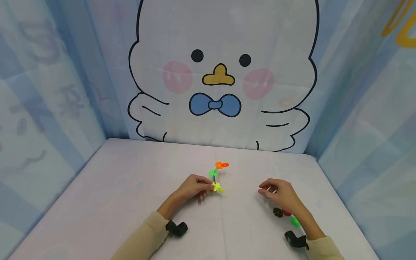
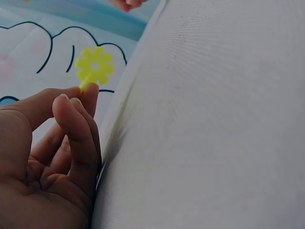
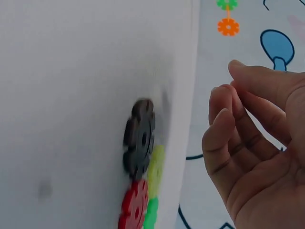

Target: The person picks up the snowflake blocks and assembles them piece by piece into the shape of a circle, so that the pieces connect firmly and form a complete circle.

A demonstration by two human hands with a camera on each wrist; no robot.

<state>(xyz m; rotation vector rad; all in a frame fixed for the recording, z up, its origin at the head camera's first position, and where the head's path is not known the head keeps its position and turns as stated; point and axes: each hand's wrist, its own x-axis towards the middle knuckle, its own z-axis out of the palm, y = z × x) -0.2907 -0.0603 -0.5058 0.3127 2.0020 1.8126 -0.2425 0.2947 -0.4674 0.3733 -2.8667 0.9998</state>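
Note:
My left hand (image 1: pixel 195 187) pinches a yellow notched disc (image 2: pixel 95 66) between thumb and fingertips, as the left wrist view shows close up. In the head view this yellow piece sits beside a purple disc seen edge-on (image 1: pixel 214 178), a green disc (image 1: pixel 212 174) and orange discs (image 1: pixel 219 165), which line up away from the hand. To the right, over the table, my right hand (image 1: pixel 282 193) has its fingers loosely curved with nothing between them. Below that hand and wrist lie a black notched disc (image 3: pixel 140 138), a red one (image 3: pixel 133 205), a yellow one (image 3: pixel 155 171) and a green one (image 1: pixel 295 221).
A table with a white cloth (image 1: pixel 130 202) spreads under both hands. Behind it hangs a curtain with a printed cartoon figure (image 1: pixel 221 36), and blue-white curtains (image 1: pixel 42 108) flank the sides. Each wrist wears a black camera (image 1: pixel 177 229).

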